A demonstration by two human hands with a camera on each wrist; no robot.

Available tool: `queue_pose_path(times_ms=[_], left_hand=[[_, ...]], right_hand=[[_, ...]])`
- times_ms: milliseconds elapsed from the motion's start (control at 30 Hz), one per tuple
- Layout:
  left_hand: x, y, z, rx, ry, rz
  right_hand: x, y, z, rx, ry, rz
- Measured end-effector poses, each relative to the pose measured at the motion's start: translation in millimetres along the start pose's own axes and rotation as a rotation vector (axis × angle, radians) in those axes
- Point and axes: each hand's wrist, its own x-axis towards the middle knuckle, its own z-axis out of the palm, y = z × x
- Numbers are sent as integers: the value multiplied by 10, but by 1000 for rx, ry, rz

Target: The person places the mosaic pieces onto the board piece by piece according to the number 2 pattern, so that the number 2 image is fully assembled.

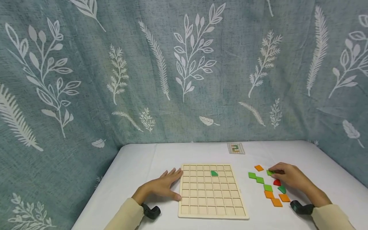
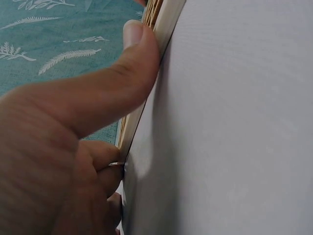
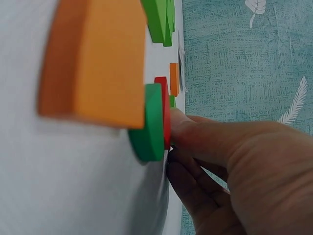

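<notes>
A pale wooden grid board (image 1: 211, 201) lies flat, with one dark green rounded piece (image 1: 214, 173) in a cell of its upper part. My left hand (image 1: 162, 185) rests at the board's left edge, fingers spread; in the left wrist view its thumb (image 2: 137, 63) presses against the board's side (image 2: 168, 24). Over at the right, my right hand (image 1: 291, 175) pinches a light green tile (image 1: 269, 172) between thumb and fingers, low over the table. Close beside that hand lie a red rounded piece (image 1: 277, 182) and a dark green rounded piece (image 1: 282, 189).
Several light green tiles (image 1: 260, 180) and orange tiles (image 1: 276, 202) lie loose right of the board. One orange tile (image 1: 259, 168) sits farther back. A small printed pattern card (image 1: 235, 148) lies near the rear edge of the white table (image 1: 172, 153), before a leaf-patterned curtain (image 1: 161, 121).
</notes>
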Motion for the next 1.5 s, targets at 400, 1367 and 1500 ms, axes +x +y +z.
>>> queue_pose_path(times_ms=[400, 1367, 1500], left_hand=[[-6, 13, -4, -6, -1, 0], [-12, 7, 30, 29, 6, 2], [-6, -2, 14, 29, 3, -7]], right_hand=[[-27, -50, 18, 3, 36, -17], [-30, -617, 31, 132, 59, -157], [21, -790, 58, 144, 22, -225]])
